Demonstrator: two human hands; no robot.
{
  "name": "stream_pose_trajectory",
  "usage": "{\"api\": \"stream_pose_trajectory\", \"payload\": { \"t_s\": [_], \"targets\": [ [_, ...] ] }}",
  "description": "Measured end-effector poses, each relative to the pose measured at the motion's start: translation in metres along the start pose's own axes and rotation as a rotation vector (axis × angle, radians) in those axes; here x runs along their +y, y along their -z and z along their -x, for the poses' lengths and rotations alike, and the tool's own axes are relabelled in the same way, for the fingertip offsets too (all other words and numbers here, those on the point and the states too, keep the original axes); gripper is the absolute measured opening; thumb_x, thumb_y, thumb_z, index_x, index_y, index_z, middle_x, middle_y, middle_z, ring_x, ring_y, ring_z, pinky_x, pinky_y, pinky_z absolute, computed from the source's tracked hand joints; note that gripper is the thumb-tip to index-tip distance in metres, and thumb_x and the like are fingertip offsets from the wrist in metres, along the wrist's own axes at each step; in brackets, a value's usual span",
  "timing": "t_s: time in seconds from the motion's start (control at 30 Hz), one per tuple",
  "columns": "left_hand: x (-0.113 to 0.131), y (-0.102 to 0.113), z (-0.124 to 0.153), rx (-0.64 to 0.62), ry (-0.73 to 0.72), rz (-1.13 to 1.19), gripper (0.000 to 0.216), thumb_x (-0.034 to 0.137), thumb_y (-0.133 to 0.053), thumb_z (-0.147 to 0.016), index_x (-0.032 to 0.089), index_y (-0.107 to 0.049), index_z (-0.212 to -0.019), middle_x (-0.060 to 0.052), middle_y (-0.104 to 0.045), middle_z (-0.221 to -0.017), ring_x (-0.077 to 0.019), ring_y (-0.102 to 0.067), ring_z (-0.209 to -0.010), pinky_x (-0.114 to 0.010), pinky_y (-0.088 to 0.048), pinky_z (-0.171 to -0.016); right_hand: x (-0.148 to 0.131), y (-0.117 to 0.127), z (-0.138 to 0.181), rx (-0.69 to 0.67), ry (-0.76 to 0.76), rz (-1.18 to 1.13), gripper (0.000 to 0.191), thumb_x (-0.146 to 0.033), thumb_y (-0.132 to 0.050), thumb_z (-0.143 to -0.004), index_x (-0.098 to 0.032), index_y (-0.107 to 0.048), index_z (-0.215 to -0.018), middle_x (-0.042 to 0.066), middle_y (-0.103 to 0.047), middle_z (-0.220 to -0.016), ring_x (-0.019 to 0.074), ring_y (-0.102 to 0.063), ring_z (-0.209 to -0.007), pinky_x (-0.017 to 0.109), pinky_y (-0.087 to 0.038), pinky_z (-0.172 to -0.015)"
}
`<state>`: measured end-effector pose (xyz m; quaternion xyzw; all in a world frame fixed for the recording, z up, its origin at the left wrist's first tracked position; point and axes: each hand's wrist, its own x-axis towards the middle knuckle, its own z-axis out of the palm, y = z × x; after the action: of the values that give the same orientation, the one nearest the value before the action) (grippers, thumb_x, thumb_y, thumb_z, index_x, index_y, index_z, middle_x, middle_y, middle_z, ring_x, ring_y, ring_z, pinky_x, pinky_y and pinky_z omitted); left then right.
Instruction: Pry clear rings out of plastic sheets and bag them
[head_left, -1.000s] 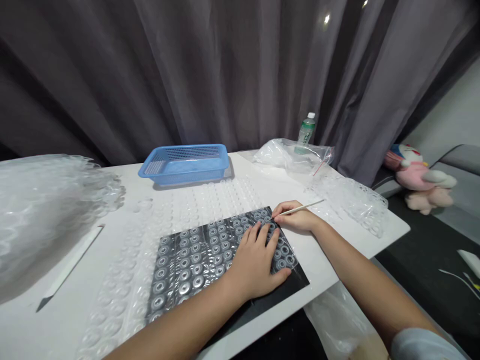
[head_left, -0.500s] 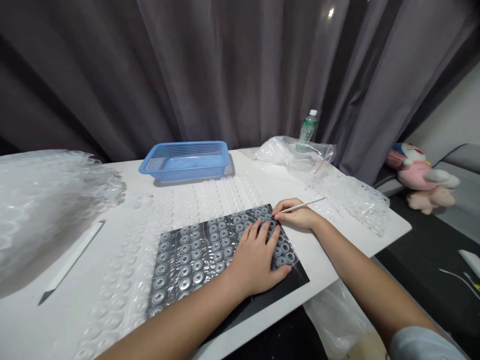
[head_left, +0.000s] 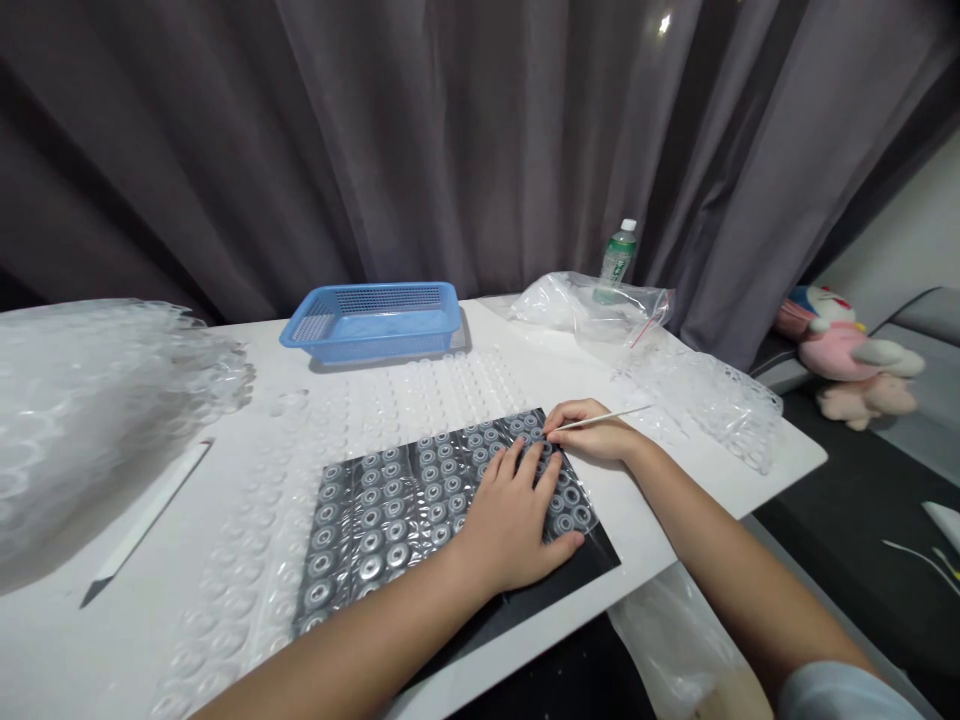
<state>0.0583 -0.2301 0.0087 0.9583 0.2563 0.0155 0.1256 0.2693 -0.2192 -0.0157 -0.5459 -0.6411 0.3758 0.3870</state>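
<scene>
Our left hand (head_left: 512, 525), fingers spread flat, hid part of the blister sheet (head_left: 390, 510); our right hand (head_left: 592, 432) pinched the thin stick (head_left: 600, 420), unmoved since before.

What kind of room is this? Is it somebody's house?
Probably a home room used for handwork: a plush toy lies on a grey sofa, dark curtains hang behind, and a white table holds clear bubble sheets.

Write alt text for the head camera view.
A left hand presses flat on a clear blister sheet over a black mat, while the right hand holds a thin stick to it. A blue basket sits behind.
</scene>
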Motion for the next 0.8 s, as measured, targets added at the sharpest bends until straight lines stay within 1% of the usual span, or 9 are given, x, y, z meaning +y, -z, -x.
{"api": "stream_pose_trajectory", "payload": {
  "t_s": [0.17, 0.27, 0.33, 0.47, 0.57, 0.63, 0.67, 0.7, 0.8],
  "targets": [
    [-0.001, 0.001, 0.001, -0.012, -0.002, 0.005, 0.084, 0.065, -0.044, -0.077, 0.015, -0.03, -0.144, -0.016, -0.027, -0.15, -0.039, -0.018, -0.138, -0.056, -0.018, -0.112, -0.003, -0.002, 0.004, -0.012, 0.153, 0.025, 0.013, -0.03, -0.066, -0.076, -0.017, -0.069, -0.075, 0.007, -0.062, -0.101, 0.0161, -0.06, -0.093, 0.03, -0.047, -0.083],
    [-0.001, 0.001, 0.001, -0.008, -0.006, 0.014, 0.084, 0.065, -0.045, -0.077, 0.015, -0.03, -0.144, -0.016, -0.028, -0.149, -0.0392, -0.018, -0.139, -0.056, -0.018, -0.112, -0.001, -0.005, 0.006, 0.004, 0.067, 0.016, 0.014, -0.03, -0.062, -0.079, -0.019, -0.069, -0.082, 0.006, -0.064, -0.102, 0.0166, -0.06, -0.094, 0.03, -0.048, -0.081],
    [0.0, 0.0, 0.001, 0.001, -0.017, 0.02, 0.082, 0.063, -0.046, -0.077, 0.015, -0.033, -0.143, -0.016, -0.029, -0.149, -0.0388, -0.017, -0.139, -0.056, -0.018, -0.113, 0.002, -0.007, 0.005, 0.046, -0.01, -0.018, 0.017, -0.031, -0.058, -0.081, -0.019, -0.067, -0.088, 0.004, -0.066, -0.087, 0.014, -0.061, -0.078, 0.027, -0.049, -0.07],
    [0.0, -0.002, 0.001, 0.032, -0.036, 0.03, 0.075, 0.058, -0.051, -0.076, 0.015, -0.04, -0.138, -0.017, -0.033, -0.146, -0.0385, -0.019, -0.138, -0.056, -0.018, -0.113, 0.01, -0.004, -0.001, 0.323, -0.093, -0.13, 0.022, -0.038, -0.054, -0.082, -0.017, -0.061, -0.086, -0.002, -0.056, -0.061, 0.0088, -0.048, -0.047, 0.022, -0.041, -0.046],
    [-0.001, -0.001, 0.002, 0.042, -0.033, 0.043, 0.076, 0.058, -0.053, -0.075, 0.016, -0.041, -0.137, -0.017, -0.034, -0.145, -0.0389, -0.021, -0.138, -0.056, -0.021, -0.112, 0.007, 0.004, -0.004, 0.485, -0.134, -0.092, 0.023, -0.04, -0.061, -0.075, -0.017, -0.06, -0.079, 0.005, -0.061, -0.086, 0.0095, -0.054, -0.056, 0.023, -0.045, -0.046],
    [-0.002, -0.001, 0.003, 0.045, -0.037, 0.049, 0.079, 0.06, -0.053, -0.075, 0.017, -0.038, -0.139, -0.017, -0.033, -0.146, -0.0386, -0.021, -0.138, -0.056, -0.022, -0.111, 0.001, 0.009, -0.005, 0.447, -0.097, -0.061, 0.022, -0.038, -0.066, -0.07, -0.016, -0.062, -0.072, 0.009, -0.056, -0.113, 0.0128, -0.059, -0.075, 0.023, -0.049, -0.054],
    [-0.003, -0.001, 0.003, 0.049, -0.041, 0.051, 0.081, 0.062, -0.052, -0.075, 0.018, -0.036, -0.14, -0.017, -0.033, -0.147, -0.0383, -0.021, -0.138, -0.056, -0.022, -0.111, -0.002, 0.011, -0.006, 0.402, -0.073, -0.082, 0.022, -0.038, -0.068, -0.069, -0.016, -0.062, -0.07, 0.008, -0.054, -0.117, 0.0137, -0.058, -0.08, 0.024, -0.049, -0.057],
    [-0.003, -0.001, 0.003, 0.054, -0.046, 0.054, 0.083, 0.065, -0.05, -0.075, 0.018, -0.034, -0.141, -0.016, -0.032, -0.147, -0.0381, -0.02, -0.138, -0.056, -0.022, -0.111, -0.004, 0.013, -0.007, 0.344, -0.063, -0.129, 0.022, -0.037, -0.069, -0.068, -0.016, -0.062, -0.071, 0.008, -0.056, -0.112, 0.0137, -0.058, -0.081, 0.024, -0.049, -0.059],
    [-0.005, -0.003, 0.004, 0.065, -0.065, 0.06, 0.087, 0.071, -0.043, -0.076, 0.017, -0.032, -0.143, -0.017, -0.029, -0.149, -0.0374, -0.018, -0.139, -0.055, -0.019, -0.112, -0.005, 0.013, -0.012, 0.144, -0.101, -0.303, 0.025, -0.036, -0.072, -0.067, -0.016, -0.062, -0.077, 0.002, -0.061, -0.076, 0.0109, -0.056, -0.065, 0.026, -0.048, -0.06]
  ]
}}
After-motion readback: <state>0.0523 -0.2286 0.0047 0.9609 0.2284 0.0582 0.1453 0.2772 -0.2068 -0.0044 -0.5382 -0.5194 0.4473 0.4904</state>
